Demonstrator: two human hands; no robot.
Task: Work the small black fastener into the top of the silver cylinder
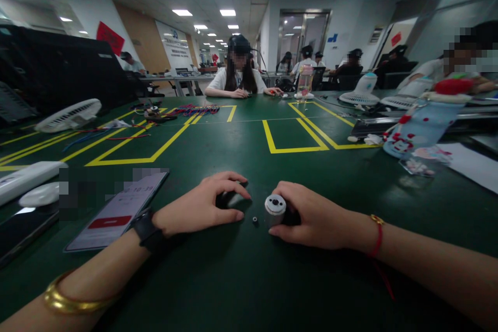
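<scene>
Looking down, I see the wide dark-green matte table (249,280) marked with yellow tape rectangles filling most of the view, and both of my forearms lie flat on it. To the left rests a flat smartphone with a lit white screen and red bar (119,210), near my wrist but apart from it. My left hand (200,207) curls palm-down over a small black rounded part (225,198); the fingers wrap it closely, so I judge it held, though most of the part is hidden. My right hand (317,215) is closed around a short silver metal cylinder with a dark bore in its end face (275,209), which lies on its side on the table with that face turned toward the left hand. Between the two hands, just beside the cylinder, sits a tiny dark ring-shaped piece (255,219), touching neither hand. To handle this well, I judge the wrists should stay planted on the table, the cylinder be pinned so it cannot roll, and the tiny ring be kept clear of any sweeping finger.
</scene>
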